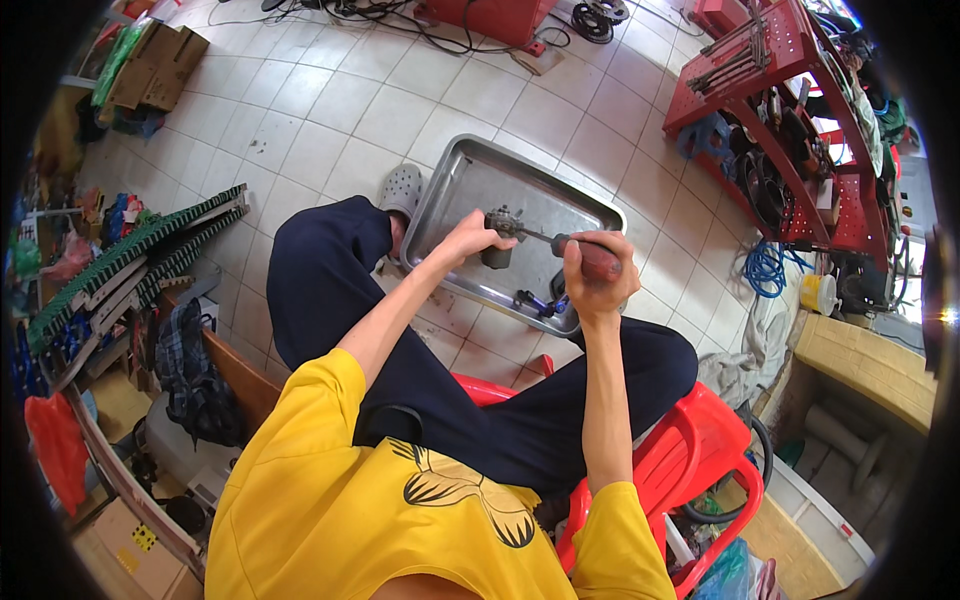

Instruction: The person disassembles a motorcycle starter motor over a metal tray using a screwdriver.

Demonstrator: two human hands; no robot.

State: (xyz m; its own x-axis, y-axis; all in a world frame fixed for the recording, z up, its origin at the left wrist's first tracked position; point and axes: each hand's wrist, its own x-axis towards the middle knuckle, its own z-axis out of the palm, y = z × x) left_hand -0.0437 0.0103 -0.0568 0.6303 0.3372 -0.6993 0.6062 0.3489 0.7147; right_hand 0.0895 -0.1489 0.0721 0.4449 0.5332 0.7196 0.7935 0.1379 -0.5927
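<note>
My left hand [468, 240] is closed around a small grey metal carburetor [497, 256], holding it over a shallow metal tray [478, 165]. In my right hand [612, 280] is a screwdriver [588, 257] with a dark red handle, fingers wrapped round it. Its shaft points left, and the tip reaches the carburetor's side; whether it sits in a screw is too small to tell. A small part in blue and black [540, 303] lies in the tray's near right corner, below my right hand.
A red perforated tool rack [835, 195] stands on the right, with a coiled blue hose [770, 268] by its foot. The red plastic chair [690, 440] is under me. Cardboard boxes [160, 65] stand at the far left. Black cables [375, 14] trail over the far tiles.
</note>
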